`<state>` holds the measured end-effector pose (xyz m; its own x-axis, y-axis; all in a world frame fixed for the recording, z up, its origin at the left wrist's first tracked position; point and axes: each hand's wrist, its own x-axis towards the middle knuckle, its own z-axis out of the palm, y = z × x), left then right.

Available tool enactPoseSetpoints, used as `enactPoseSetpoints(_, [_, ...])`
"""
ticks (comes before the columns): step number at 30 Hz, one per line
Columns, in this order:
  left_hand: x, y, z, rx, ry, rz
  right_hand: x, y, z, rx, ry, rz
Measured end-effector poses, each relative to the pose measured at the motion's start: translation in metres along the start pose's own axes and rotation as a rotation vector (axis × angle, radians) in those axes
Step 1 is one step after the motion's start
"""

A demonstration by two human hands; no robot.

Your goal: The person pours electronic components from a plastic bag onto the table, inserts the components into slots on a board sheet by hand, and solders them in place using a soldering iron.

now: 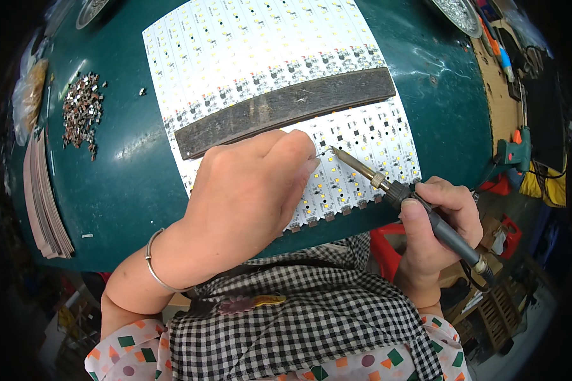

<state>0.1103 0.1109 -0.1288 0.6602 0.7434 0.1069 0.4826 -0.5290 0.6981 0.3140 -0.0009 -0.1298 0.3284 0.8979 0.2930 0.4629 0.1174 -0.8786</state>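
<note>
A white panel of LED circuit strips lies on the green table, dotted with small yellow LEDs and dark chips. Across it rests a long dark bar. My left hand leans over the panel just below the bar, its fingers pinched on a thin wire whose short end pokes out; the rest is hidden by the fingers. In my right hand is a soldering iron, gripped by its dark handle. Its metal tip points up and left, close to the wire's end, over a row of chips.
Left on the green table are a heap of small metal parts and a stack of long strips. A metal bowl stands far right. Right of the table are a green tool and a red stool.
</note>
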Motion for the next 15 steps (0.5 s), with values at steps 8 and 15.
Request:
enactPoseSetpoints(8, [0.0035,-0.0041,0.0033,0.095,-0.050,0.046,0.0028,-0.0043,0.0010,-0.031,-0.035,-0.068])
enactPoseSetpoints(15, [0.0020,-0.0022,0.0024,0.092,-0.020,0.075,-0.0012,-0.0064,0.0009,-0.041,-0.032,-0.047])
